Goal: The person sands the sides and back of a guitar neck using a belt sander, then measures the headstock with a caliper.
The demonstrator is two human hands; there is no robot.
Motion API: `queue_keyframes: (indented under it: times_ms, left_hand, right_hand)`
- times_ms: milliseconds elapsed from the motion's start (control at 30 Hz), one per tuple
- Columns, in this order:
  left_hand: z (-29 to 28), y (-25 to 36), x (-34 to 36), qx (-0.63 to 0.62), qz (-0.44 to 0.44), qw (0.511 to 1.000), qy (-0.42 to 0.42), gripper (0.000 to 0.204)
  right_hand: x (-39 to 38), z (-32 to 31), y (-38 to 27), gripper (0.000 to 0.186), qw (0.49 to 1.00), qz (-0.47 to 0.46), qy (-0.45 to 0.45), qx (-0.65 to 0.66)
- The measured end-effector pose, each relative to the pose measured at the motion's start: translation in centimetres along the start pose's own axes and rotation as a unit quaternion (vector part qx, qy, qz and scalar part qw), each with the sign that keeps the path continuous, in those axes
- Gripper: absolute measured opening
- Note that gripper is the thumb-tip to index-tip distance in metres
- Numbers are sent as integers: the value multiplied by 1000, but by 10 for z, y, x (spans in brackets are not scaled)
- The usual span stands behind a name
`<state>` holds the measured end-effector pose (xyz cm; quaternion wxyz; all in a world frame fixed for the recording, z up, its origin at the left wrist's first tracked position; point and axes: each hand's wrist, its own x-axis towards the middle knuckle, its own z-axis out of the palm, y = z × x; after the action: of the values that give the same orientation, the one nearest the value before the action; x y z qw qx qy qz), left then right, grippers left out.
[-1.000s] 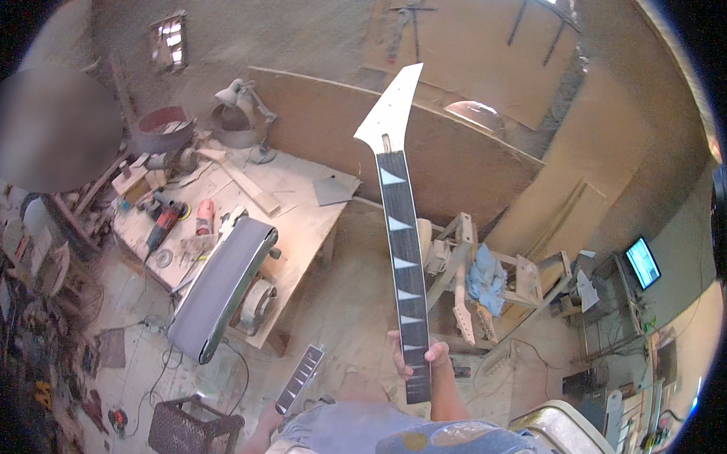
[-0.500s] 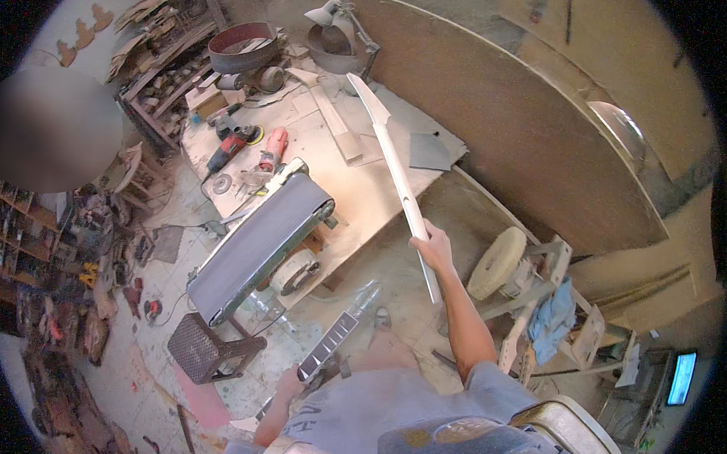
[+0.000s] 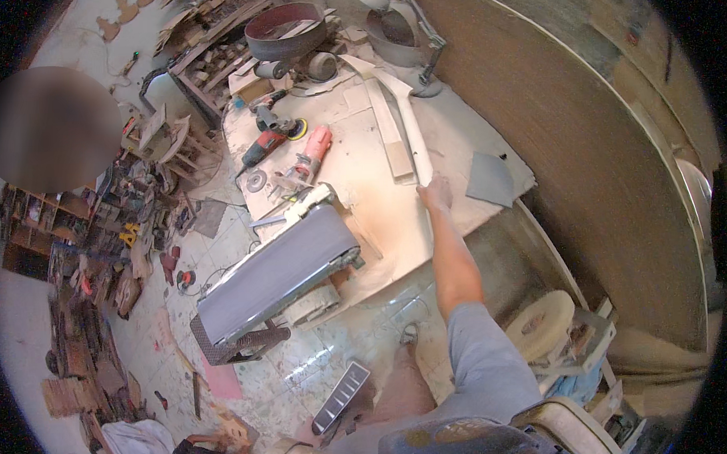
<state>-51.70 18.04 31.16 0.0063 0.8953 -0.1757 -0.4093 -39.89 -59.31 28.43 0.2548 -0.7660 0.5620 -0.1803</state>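
Note:
Stretched far forward, my right hand [image 3: 436, 196] is closed round the near end of a pale, unfinished guitar neck [image 3: 412, 133]. The neck lies along or just over the workbench [image 3: 383, 226], its headstock pointing away from me. Close beside it on the left lies another pale wooden blank [image 3: 386, 126]. Low in front of my body, a second guitar neck with a dark fretboard and light block inlays [image 3: 341, 397] is held at a tilt. My left hand is hardly visible at that neck's lower end.
A belt sander [image 3: 281, 266] stands at the bench's left front, above a dark stool [image 3: 243, 343]. Beyond it are a red power tool [image 3: 314, 153] and an angle grinder [image 3: 268, 138]. Grey sandpaper [image 3: 490, 180] lies at right. A desk lamp [image 3: 408, 25] and a brown panel [image 3: 568, 124] border the bench.
My right hand has reached forward, carrying the pale neck from above the floor to the bench beside the blank. The inlaid neck has shifted lower in view, and my left hand is now mostly hidden.

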Motion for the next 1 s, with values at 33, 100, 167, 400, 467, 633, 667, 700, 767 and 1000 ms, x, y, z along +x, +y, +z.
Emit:
queue_keyframes:
  times_ms: [33, 100, 167, 400, 467, 633, 667, 700, 767, 1000]
  left_hand:
    - [1, 0, -4, -8, -18, 1000, -2, 50]
    - [-58, 55, -22, -38, -16, 999, -11, 52]
    - [-71, 44, 4, -87, 70, 991, 76, 53]
    - [-138, 22, -19, 49, 126, 975, 176, 50]
    - [-161, 30, -18, 108, 202, 949, 217, 38]
    - [-200, -1, 24, 197, 317, 892, 255, 18]
    - [-206, -5, 22, 205, 327, 880, 279, 15]
    - [-208, -7, 17, 211, 334, 867, 303, 12]
    - [-218, -11, 5, 227, 347, 845, 338, 8]
    - [-236, -39, -28, 220, 376, 783, 445, 9]
  right_hand:
    - [14, 17, -8, 52, 1000, -2, -31, -2]
    - [52, 38, 10, 52, 996, 10, -89, -32]
    - [55, -13, 31, 46, 986, -48, -27, -156]
    - [-216, -113, 2, 32, 962, -178, -62, 196]
    - [-301, -120, 53, 22, 948, -212, -166, 169]
    - [-497, -123, -103, 54, 853, -412, -304, 101]
    - [-522, -119, -140, 70, 829, -458, -312, 68]
    - [-543, -108, -164, 81, 820, -465, -328, 55]
    - [-570, -82, -191, 91, 813, -461, -354, 41]
    - [-613, -21, -186, 48, 835, -440, -319, 89]
